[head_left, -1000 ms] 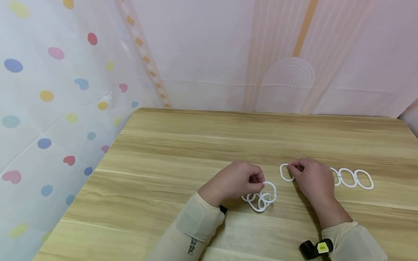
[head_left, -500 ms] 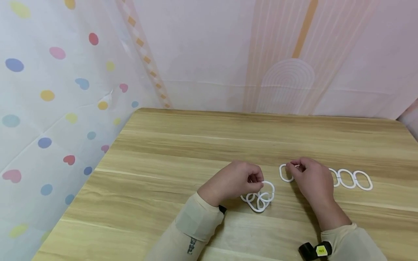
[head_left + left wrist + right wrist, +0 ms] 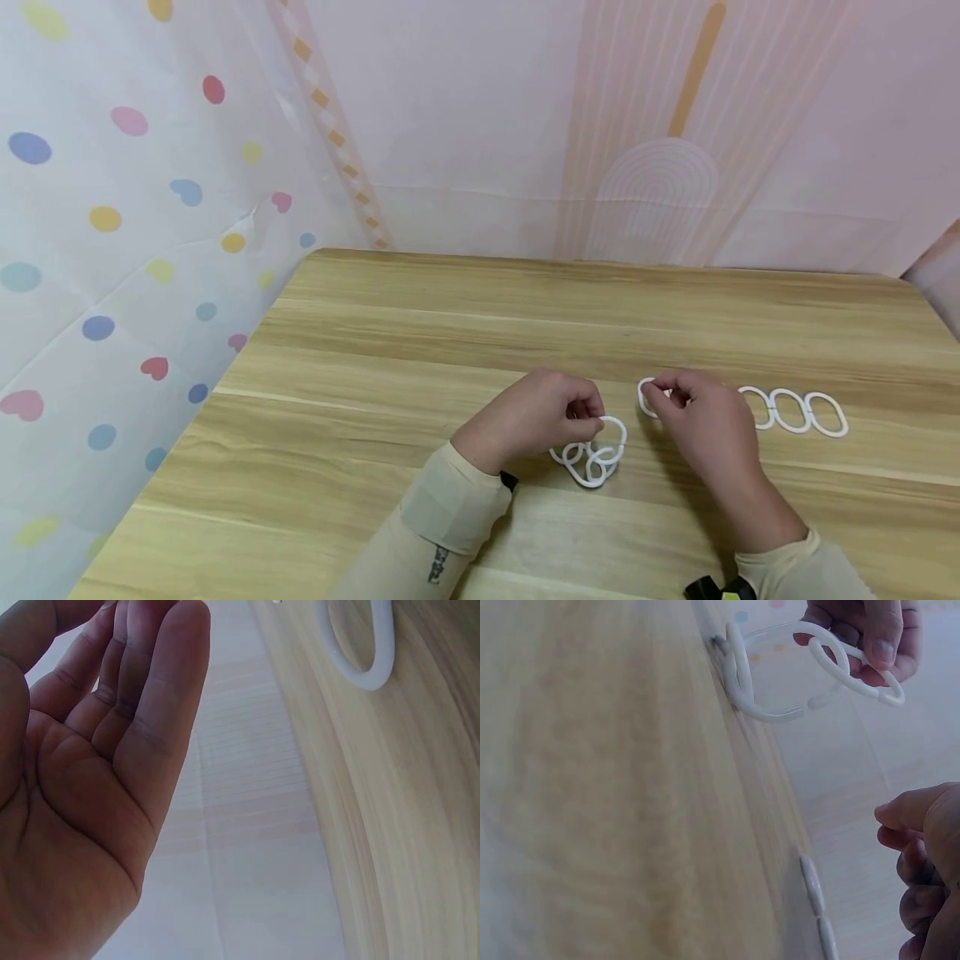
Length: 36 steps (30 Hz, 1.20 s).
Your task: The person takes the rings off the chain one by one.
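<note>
My left hand (image 3: 536, 410) pinches a white plastic chain link (image 3: 849, 679) between thumb and fingers. More joined links (image 3: 765, 714) hang from it and bunch on the table below. My right hand (image 3: 707, 425) is over a row of flat white links, its fingers bent. In the right wrist view its thumb and forefinger tips (image 3: 889, 812) come together with no link seen between them, above links (image 3: 813, 886) on the table. One oval link (image 3: 640, 400) shows left of the right hand, and several links (image 3: 809, 413) to its right; the hand hides the part between.
The wooden table (image 3: 420, 317) reaches back to a pale pink patterned cloth (image 3: 480, 125). A dotted white cloth (image 3: 75, 250) hangs at the left. A black wrist strap (image 3: 708, 588) sits at my right sleeve.
My right hand has shifted slightly left and up off the row, covering more of the leftmost link. The left hand stays almost still with its link.
</note>
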Tool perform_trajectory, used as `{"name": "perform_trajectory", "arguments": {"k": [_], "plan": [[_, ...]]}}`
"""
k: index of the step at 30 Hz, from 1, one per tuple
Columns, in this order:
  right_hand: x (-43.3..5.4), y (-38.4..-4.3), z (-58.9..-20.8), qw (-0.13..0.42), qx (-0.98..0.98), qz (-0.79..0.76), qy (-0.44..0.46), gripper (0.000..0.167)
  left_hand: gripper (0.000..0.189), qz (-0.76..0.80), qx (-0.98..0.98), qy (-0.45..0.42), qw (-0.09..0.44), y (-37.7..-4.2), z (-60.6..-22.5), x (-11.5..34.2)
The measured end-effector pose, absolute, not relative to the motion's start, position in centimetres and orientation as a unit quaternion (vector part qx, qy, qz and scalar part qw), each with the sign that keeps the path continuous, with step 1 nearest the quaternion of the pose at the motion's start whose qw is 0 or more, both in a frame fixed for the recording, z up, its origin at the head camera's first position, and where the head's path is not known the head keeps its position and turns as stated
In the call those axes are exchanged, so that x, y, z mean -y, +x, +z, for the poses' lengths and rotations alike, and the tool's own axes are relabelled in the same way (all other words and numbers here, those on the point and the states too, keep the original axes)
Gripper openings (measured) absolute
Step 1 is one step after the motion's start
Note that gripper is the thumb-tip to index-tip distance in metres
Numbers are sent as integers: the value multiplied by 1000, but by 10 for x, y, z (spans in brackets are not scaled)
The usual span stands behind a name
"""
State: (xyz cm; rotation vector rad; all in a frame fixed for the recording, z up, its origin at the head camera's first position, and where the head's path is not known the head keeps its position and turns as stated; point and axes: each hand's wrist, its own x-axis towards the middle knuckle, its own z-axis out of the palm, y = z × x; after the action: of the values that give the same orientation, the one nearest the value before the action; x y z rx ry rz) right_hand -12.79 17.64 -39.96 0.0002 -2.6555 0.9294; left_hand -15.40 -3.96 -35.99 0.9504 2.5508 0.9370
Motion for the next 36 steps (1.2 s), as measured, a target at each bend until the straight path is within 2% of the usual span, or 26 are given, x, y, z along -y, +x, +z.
{"name": "perform_trajectory", "arguments": {"k": [17,25,29,36], "plan": [[-166,-111,-380,80,926,362,72,8,8,315,-875,344,131,-155,-361,39],[-162,-104,-374,5,920,377,110,4,10,314,-871,358,124,-156,-361,39],[-159,-102,-375,-2,917,378,127,3,9,313,-870,359,125,-155,-361,39],[-157,-102,-377,3,917,379,126,12,7,305,-872,363,125,-155,-360,39]]}}
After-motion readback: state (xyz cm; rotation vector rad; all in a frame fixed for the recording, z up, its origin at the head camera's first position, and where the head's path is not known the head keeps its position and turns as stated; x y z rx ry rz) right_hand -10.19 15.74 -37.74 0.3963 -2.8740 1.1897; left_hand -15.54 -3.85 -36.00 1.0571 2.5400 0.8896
